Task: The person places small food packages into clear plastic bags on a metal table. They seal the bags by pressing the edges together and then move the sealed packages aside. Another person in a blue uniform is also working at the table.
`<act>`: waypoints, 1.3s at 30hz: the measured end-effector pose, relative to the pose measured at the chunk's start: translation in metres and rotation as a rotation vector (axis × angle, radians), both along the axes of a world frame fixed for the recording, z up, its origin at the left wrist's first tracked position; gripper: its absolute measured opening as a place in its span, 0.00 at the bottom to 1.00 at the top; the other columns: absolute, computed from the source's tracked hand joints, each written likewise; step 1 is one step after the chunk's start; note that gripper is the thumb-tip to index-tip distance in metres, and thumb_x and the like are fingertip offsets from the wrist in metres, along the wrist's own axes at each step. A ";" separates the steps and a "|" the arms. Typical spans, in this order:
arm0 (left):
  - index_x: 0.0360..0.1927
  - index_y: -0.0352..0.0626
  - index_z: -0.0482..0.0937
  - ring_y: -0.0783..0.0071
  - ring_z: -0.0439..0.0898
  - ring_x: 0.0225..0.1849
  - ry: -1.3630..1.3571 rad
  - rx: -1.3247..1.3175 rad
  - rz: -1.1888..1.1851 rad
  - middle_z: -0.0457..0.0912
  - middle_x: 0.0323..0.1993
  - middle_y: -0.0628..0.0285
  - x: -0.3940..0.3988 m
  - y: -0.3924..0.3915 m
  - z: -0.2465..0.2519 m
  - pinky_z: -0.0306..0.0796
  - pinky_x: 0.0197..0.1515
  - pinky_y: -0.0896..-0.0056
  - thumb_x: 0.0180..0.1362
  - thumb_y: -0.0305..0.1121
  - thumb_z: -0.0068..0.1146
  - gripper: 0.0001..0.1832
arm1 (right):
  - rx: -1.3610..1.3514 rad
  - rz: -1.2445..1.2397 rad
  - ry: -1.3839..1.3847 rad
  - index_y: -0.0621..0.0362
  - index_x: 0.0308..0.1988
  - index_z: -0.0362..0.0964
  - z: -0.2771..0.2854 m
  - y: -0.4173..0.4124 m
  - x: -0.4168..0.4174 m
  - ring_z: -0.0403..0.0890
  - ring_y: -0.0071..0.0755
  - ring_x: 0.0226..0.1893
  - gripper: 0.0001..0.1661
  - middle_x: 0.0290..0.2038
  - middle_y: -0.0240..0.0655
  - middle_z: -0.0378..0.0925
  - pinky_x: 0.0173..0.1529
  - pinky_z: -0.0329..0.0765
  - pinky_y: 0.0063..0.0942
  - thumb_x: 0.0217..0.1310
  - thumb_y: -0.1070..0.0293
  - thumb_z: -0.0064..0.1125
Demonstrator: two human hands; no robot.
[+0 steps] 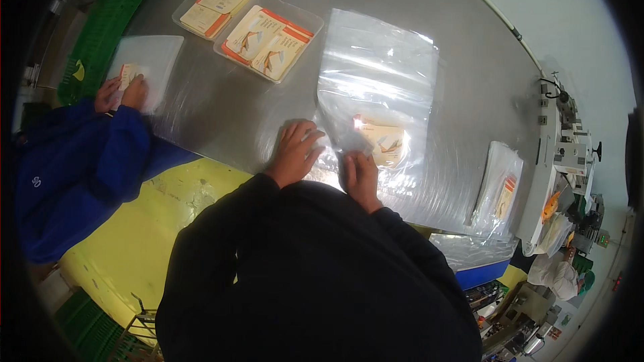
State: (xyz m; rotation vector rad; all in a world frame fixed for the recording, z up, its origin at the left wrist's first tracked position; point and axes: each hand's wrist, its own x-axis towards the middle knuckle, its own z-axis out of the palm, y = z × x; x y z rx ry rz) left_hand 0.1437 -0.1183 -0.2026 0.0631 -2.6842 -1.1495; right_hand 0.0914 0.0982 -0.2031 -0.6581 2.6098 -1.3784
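A stack of clear plastic bags lies flat on the steel table in front of me, bright with glare. At its near end is a cream label card with an orange edge and a food picture; I cannot tell whether it sits inside a bag or on top. My right hand pinches the near left part of the top bag, where the film is lifted and creased. My left hand is just left of the bags, fingers apart and curved, with nothing visible in it.
Two clear plastic tubs hold printed cards, the nearer tub beside a farther one. A co-worker's hands hold a card over white bags at left, by a green crate. Folded bags lie right, near a white machine.
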 end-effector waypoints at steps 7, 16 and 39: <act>0.58 0.60 0.87 0.56 0.63 0.73 0.042 -0.353 -0.198 0.69 0.72 0.59 0.003 -0.003 -0.003 0.55 0.69 0.48 0.62 0.41 0.64 0.20 | 0.007 0.032 0.024 0.61 0.43 0.76 0.001 0.001 -0.003 0.80 0.67 0.38 0.07 0.37 0.56 0.76 0.40 0.74 0.52 0.73 0.71 0.54; 0.38 0.51 0.90 0.51 0.63 0.71 0.026 -0.111 -0.248 0.71 0.64 0.58 -0.019 -0.001 0.011 0.57 0.68 0.45 0.57 0.34 0.68 0.06 | 0.014 0.063 0.010 0.59 0.44 0.77 0.004 0.000 -0.002 0.80 0.64 0.40 0.09 0.40 0.54 0.79 0.43 0.76 0.51 0.69 0.66 0.63; 0.52 0.58 0.89 0.55 0.64 0.74 0.110 -0.335 -0.191 0.70 0.71 0.59 0.002 -0.002 -0.007 0.55 0.71 0.48 0.61 0.40 0.65 0.15 | 0.082 0.182 0.286 0.48 0.62 0.76 -0.004 -0.001 -0.009 0.84 0.63 0.43 0.32 0.49 0.53 0.83 0.49 0.81 0.46 0.58 0.81 0.58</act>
